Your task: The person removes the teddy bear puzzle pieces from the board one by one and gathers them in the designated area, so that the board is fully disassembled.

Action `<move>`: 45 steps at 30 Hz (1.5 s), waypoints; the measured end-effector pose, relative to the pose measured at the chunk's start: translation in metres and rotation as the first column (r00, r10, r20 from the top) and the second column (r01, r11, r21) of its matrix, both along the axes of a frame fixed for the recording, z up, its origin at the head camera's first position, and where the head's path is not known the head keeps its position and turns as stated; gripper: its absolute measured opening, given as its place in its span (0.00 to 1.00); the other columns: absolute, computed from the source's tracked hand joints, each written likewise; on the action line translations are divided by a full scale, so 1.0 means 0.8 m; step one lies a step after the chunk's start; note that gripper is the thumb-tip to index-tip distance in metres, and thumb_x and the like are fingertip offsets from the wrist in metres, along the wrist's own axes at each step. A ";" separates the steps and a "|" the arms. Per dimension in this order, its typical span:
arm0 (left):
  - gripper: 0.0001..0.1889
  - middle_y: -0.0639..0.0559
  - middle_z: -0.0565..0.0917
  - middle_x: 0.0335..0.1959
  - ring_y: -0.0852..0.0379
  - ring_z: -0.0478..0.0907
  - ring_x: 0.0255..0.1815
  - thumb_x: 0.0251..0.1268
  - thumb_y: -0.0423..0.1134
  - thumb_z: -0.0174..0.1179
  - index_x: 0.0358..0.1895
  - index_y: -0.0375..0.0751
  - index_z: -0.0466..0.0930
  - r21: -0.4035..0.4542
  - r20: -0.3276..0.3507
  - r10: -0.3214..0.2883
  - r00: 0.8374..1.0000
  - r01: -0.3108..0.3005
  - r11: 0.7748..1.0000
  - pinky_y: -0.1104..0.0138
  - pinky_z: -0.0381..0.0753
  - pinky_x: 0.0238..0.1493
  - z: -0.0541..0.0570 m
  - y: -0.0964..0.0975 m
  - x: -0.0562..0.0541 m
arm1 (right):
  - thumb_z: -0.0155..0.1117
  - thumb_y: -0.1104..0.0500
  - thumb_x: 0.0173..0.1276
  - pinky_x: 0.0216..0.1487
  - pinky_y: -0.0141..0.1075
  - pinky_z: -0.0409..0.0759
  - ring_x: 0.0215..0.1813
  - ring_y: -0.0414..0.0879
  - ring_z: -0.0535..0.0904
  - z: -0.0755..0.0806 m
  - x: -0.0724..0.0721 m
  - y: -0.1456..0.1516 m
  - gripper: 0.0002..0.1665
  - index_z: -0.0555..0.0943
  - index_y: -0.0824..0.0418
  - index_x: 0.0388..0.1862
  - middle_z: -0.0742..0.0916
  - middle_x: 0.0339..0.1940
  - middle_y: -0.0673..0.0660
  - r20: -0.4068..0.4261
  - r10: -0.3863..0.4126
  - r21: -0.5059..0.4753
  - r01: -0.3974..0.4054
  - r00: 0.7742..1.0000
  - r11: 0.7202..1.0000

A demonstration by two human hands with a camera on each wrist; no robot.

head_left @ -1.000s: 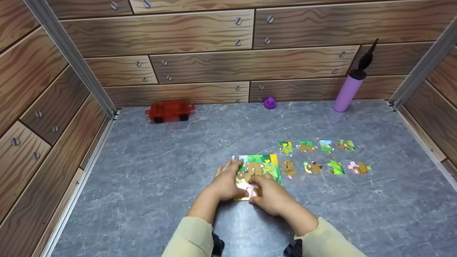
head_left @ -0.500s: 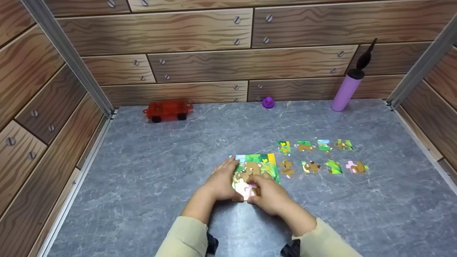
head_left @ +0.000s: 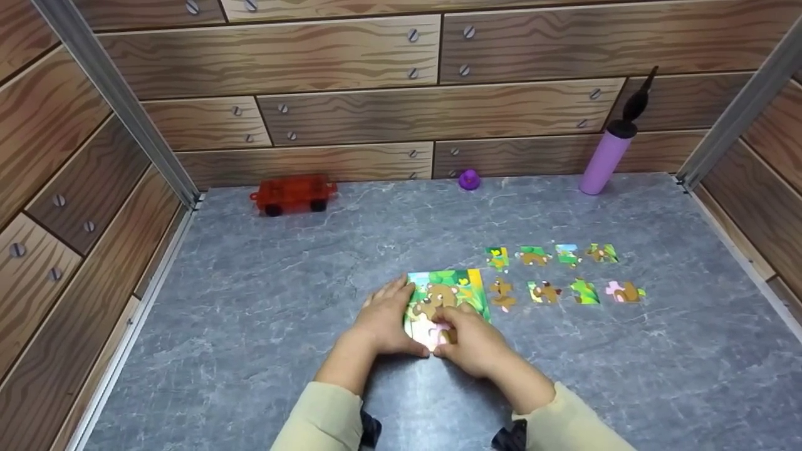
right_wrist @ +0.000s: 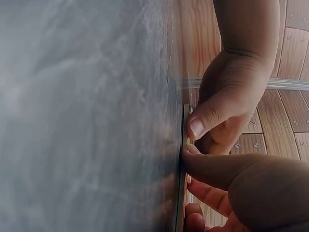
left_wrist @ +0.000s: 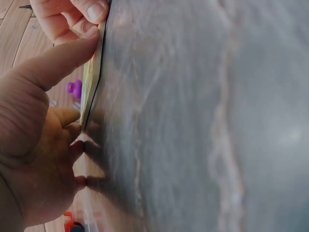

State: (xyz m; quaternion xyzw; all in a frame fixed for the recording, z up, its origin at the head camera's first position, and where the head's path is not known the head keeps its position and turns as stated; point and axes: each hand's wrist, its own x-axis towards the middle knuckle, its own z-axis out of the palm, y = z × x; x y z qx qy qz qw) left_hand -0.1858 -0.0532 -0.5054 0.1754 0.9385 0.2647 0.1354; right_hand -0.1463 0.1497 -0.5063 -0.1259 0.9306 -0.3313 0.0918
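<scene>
A bear picture puzzle in a thin square board (head_left: 421,276) lies on the table between both hands. My left hand (head_left: 382,322) rests along its left side, fingers extended, with the thumb at the near edge. In the left wrist view, that hand's fingertips (left_wrist: 79,182) meet the tabletop beside the board (left_wrist: 91,92). My right hand (head_left: 474,341) has curled fingers and holds a pink and brown puzzle piece (head_left: 444,334) between thumb and forefinger, low in the picture. Both thumbs are close together at the board's edge in the right wrist view. The right hand covers the picture's lower right.
Several loose puzzle pieces (head_left: 584,292) lie in two rows right of the board. Along the back wall stand a red toy wagon (head_left: 293,193), a small purple rubber duck (head_left: 469,180) and a purple hand pump (head_left: 605,161) with a black nozzle. Wood-patterned walls enclose the table.
My left thumb has slid from on top of the puzzle toward the board's near edge. The right hand stays at the same piece. The head view has shifted slightly.
</scene>
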 end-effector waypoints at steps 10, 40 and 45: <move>0.65 0.45 0.58 0.86 0.43 0.52 0.86 0.37 0.62 0.87 0.82 0.41 0.64 -0.058 -0.036 0.015 0.999 -0.017 0.998 0.30 0.45 0.79 0.001 0.002 -0.001 | 0.85 0.57 0.58 0.51 0.50 0.82 0.46 0.47 0.79 0.003 0.001 -0.004 0.30 0.84 0.55 0.60 0.80 0.47 0.52 0.000 -0.038 0.015 0.038 0.999 0.999; 0.68 0.45 0.58 0.86 0.43 0.53 0.86 0.32 0.59 0.90 0.82 0.40 0.64 -0.027 -0.044 0.002 0.999 -0.004 1.000 0.30 0.44 0.79 0.000 -0.002 0.001 | 0.84 0.72 0.47 0.45 0.40 0.81 0.41 0.46 0.79 -0.002 -0.003 -0.005 0.29 0.81 0.61 0.47 0.83 0.38 0.52 -0.071 0.007 -0.186 -0.020 0.997 0.982; 0.67 0.45 0.59 0.86 0.43 0.53 0.86 0.32 0.58 0.90 0.82 0.40 0.64 -0.018 -0.045 0.002 0.999 -0.003 1.000 0.29 0.44 0.79 0.000 -0.002 0.001 | 0.80 0.76 0.49 0.33 0.32 0.78 0.31 0.41 0.77 -0.003 -0.004 -0.006 0.28 0.80 0.63 0.48 0.83 0.33 0.50 -0.049 0.031 -0.252 -0.043 0.998 0.967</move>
